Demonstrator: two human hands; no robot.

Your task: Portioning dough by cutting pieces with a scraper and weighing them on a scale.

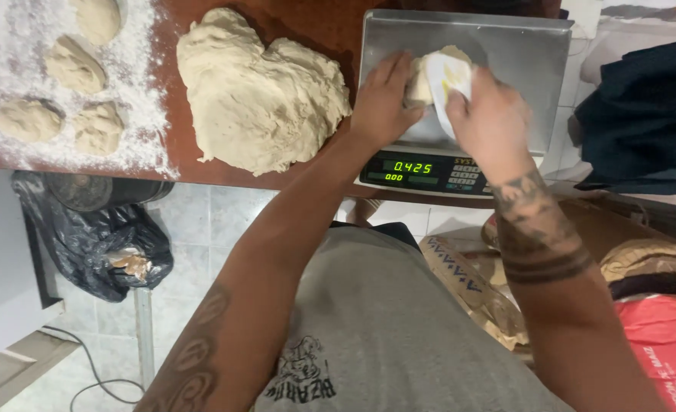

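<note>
A small lump of pale dough (423, 76) sits on the steel pan of a digital scale (521, 53). My left hand (382, 99) rests against the lump's left side. My right hand (490, 118) grips a white plastic scraper (451, 85) pressed against the lump's right side. A large mass of dough (258, 91) lies on the brown table (315, 27) just left of the scale. Several small dough portions (74, 65) sit on a floured patch at the far left.
The scale's lit display (412, 168) faces me at the table's front edge. A black bag (101, 244) hangs under the table at left. Paper sacks (475, 294) and a red sack (662, 343) lie on the floor at right. Dark cloth (643, 114) lies right of the scale.
</note>
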